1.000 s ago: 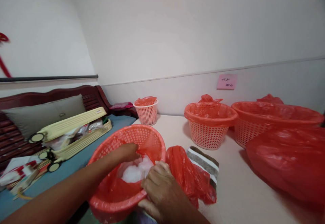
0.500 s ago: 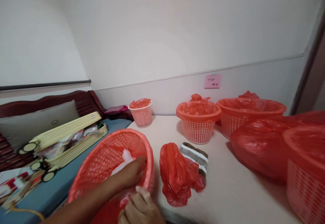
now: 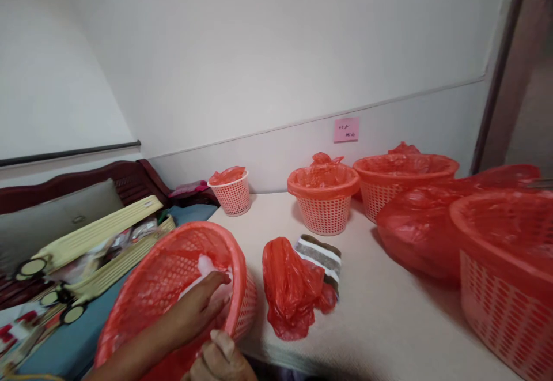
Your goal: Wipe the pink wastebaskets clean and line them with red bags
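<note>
A large red-lined basket leans at the lower left of the view, with red plastic bag film over its rim and inside. My left hand reaches into it, fingers stretched and slightly apart near the inner right wall, holding nothing visible. Under and behind that hand lies something white that I cannot make out. At the basket's near right edge, the fingers of my right hand are curled closed around the lined rim. Right of the basket, a crumpled red plastic bag rests on the table beside a striped cloth.
A small white basket and several larger lined baskets, including one mid-table, stand along the wall and right side. A bulging red bag lies between them. An open yellow suitcase sits on the bench at left. A pink note is on the wall.
My left hand has opened from a closed grasp near the inner rim and drawn back slightly. My right hand stays at the rim. The view has turned a little to the right.
</note>
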The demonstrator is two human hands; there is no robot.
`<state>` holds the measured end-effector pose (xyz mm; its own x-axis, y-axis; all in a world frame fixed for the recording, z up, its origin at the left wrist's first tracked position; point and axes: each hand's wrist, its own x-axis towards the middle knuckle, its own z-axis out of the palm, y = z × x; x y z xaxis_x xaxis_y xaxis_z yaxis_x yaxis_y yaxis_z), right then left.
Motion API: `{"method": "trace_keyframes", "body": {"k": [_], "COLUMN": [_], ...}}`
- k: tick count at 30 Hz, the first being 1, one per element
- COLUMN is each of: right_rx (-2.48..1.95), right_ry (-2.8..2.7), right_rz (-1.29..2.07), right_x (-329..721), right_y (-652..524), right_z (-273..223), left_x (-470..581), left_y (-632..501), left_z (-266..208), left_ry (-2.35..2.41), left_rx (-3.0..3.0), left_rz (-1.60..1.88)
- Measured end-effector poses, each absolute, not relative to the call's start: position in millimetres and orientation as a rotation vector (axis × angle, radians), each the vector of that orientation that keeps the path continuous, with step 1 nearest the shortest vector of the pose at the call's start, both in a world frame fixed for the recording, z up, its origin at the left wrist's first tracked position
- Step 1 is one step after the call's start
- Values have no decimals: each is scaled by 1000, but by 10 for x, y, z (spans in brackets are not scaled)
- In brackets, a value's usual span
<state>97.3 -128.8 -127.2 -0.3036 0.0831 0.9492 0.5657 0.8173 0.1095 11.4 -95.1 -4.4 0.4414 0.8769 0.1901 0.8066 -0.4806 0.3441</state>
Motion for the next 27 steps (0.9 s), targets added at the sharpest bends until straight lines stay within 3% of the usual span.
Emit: {"method": "trace_keyframes", "body": {"k": [3,7,11,16,27], "right_rx": [-542,-697,-837,-861,-1024], "right_ry": [-1703,-2022,-2154,-2149,-1244], "right_rz": [-530,-345,-160,-12,365], "right_x": [1236,1545,1592,1562,2069], "right_y": [-1277,-1254,-1175,-1203,-698], "right_z": [-957,-588,-478,-414,-610], "left_x": [-144,-451,-535,-567,-922], "left_y": [-1194,-1505,-1523,-1282,-1287], "left_z": [16,-107,-340,-474,-522], "left_ry": [1586,1597,1499,1596,1463], "left_rx": [2459,2845,3275,3190,3184], "left_rz": [518,701,823,935,1136]}}
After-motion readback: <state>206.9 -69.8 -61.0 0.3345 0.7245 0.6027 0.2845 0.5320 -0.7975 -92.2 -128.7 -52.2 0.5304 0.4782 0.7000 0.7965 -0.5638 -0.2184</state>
